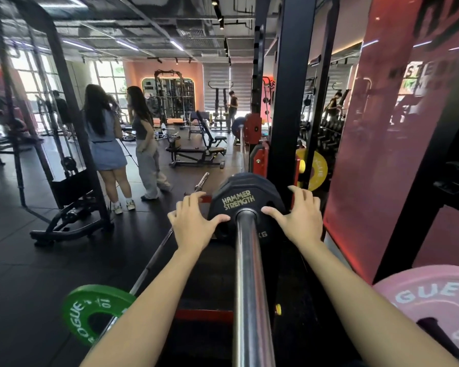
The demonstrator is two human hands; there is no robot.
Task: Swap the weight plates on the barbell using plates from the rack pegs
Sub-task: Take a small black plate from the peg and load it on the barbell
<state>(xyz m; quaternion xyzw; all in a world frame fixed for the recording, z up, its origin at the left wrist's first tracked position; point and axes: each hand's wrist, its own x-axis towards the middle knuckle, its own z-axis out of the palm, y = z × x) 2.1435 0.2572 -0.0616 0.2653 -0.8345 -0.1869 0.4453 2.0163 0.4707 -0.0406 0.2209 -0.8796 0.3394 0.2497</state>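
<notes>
Two hands frame one black plate (239, 200) seated on the chrome sleeve of the barbell (249, 274), seen end-on from the person's head. Far left, low in the view, a green plate (90, 311) sits on a second bar lying on the floor. Next, the left hand (191, 223) rests spread on the black plate's left edge, fingers straight, thumb lying across its face. At centre, the sleeve runs toward the viewer, bare of any collar on the visible length. The right hand (300, 218) mirrors the left, fingers splayed over the plate's right rim, thumb reaching toward the hub. Neither hand curls fully round the plate. Behind stands the black upright of the rack (289, 102); a yellow plate (316, 170) hangs beside it, and a pink plate (429, 300) sits on a peg at lower right. The plate probably slides best with even pull on both sides, kept square to the sleeve so it does not bind.
</notes>
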